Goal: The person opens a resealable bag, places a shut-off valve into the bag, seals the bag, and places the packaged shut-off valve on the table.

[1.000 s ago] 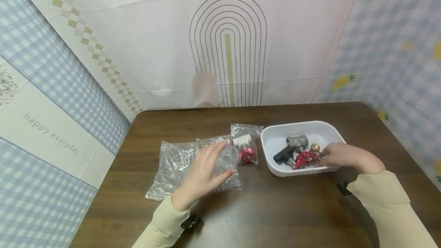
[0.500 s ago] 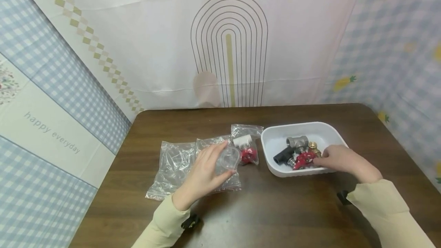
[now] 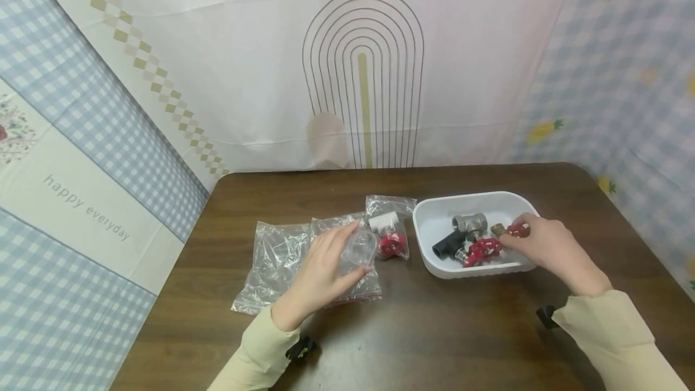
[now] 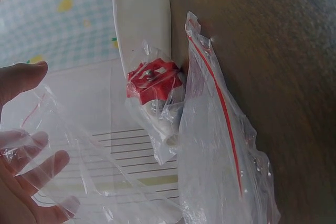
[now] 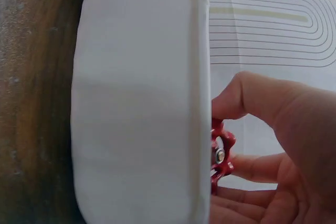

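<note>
My right hand (image 3: 540,246) pinches a brass valve with a red handwheel (image 3: 518,230) at the right end of the white plastic tub (image 3: 434,265). In the right wrist view, thumb and fingers lie around that red handwheel (image 5: 223,150); the tub wall hides the valve body. My left hand (image 3: 317,273) spreads thumb and fingers wide at the mouth of a clear zip bag (image 3: 361,246). The left wrist view shows the film of the bag (image 4: 89,156) against some of its fingers. Nothing shows inside this bag.
Inside the tub lie a grey metal tee (image 3: 471,224), a black fitting (image 3: 447,245) and another red handwheel (image 3: 483,250). Left of the tub, a zip bag holds a white pipe fitting (image 3: 383,221) and a red handwheel (image 3: 392,245). Another clear bag (image 3: 274,258) lies at left.
My right hand has gripped the brass valve and tilted it, so its red handwheel now shows beside the fingers. The left hand stays as it was.
</note>
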Demonstrator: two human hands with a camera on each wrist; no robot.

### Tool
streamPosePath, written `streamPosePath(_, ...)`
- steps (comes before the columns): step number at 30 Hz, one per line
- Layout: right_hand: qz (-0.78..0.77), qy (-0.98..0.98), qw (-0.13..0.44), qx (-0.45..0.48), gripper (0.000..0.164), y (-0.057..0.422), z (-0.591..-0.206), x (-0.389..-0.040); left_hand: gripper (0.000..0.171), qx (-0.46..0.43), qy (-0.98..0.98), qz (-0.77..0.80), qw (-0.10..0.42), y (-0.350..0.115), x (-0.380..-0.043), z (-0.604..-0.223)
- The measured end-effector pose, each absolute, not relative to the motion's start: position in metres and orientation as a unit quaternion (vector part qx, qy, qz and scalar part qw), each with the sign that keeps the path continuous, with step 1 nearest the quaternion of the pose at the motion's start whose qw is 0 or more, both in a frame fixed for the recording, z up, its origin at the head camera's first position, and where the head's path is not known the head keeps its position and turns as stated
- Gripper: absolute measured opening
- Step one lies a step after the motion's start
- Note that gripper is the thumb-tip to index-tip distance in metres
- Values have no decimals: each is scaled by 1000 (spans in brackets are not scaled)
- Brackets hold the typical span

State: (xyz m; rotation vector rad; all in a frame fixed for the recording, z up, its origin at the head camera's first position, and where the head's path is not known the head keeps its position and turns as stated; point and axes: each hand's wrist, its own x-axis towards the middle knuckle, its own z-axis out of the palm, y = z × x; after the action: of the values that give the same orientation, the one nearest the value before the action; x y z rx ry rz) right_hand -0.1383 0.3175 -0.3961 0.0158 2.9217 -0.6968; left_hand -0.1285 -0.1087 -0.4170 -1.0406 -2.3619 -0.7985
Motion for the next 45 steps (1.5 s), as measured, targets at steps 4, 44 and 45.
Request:
streamPosePath(4, -238, 970, 49, 1, 57, 318, -395, -136, 84, -379, -852, -288, 220, -108, -129, -418)
streamPosePath(44, -401, 888, -25, -226, 14, 173, -340, -104, 84, -439, -827, -273, 222, -77, -131, -416)
streamPosePath(45, -402, 888, -20, -221, 14, 171, -340, -104, 84, -440, -825, -274, 223, -77, -130, -416)
